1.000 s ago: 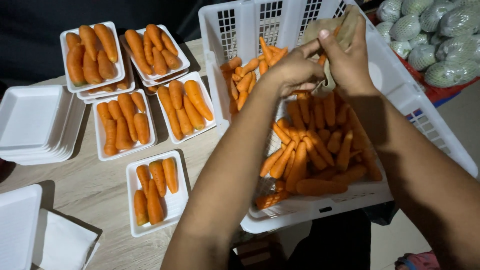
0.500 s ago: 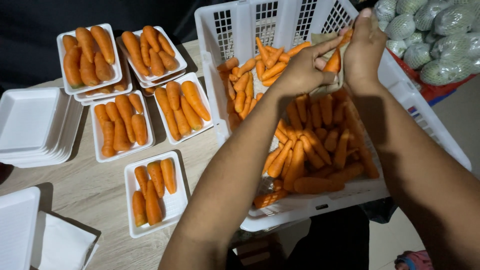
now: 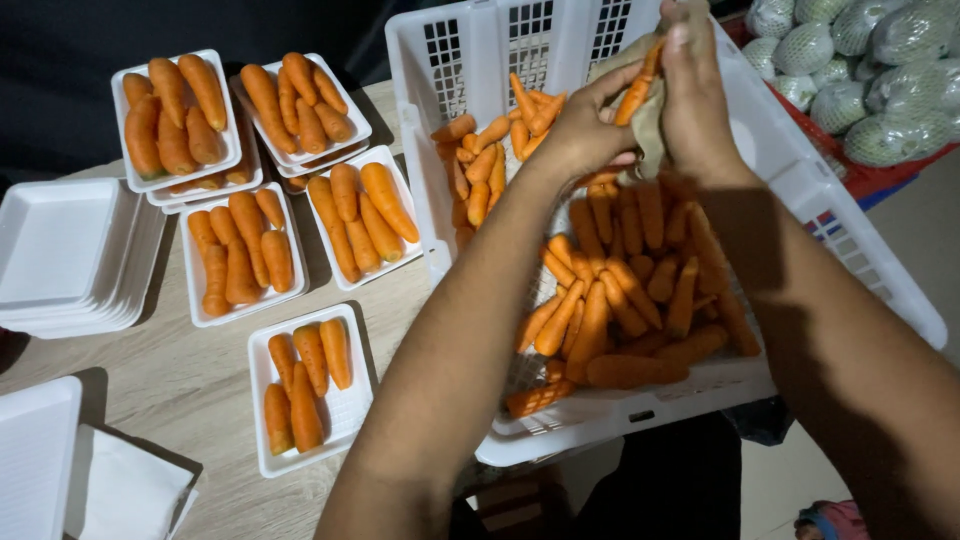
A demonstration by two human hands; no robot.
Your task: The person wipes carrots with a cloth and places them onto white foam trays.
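Both of my hands are raised over the far part of a white plastic crate [image 3: 860, 250] filled with loose orange carrots [image 3: 620, 300]. My left hand [image 3: 580, 125] and my right hand [image 3: 695, 90] hold one carrot [image 3: 637, 92] between them, with a beige cloth [image 3: 650, 125] wrapped about it. The carrot is tilted, its upper end near my right fingers. A white foam tray [image 3: 345, 410] with several carrots lies on the wooden table [image 3: 170, 380], left of my left forearm.
Several more white trays of carrots [image 3: 240, 255] stand at the back left, some stacked. A pile of empty foam trays [image 3: 70, 250] sits at the far left, another [image 3: 30, 460] at the lower left. Green netted produce [image 3: 880, 60] lies in a red crate behind.
Both hands have lifted a little toward the crate's far wall, turning the carrot in the cloth. The trays have not moved.
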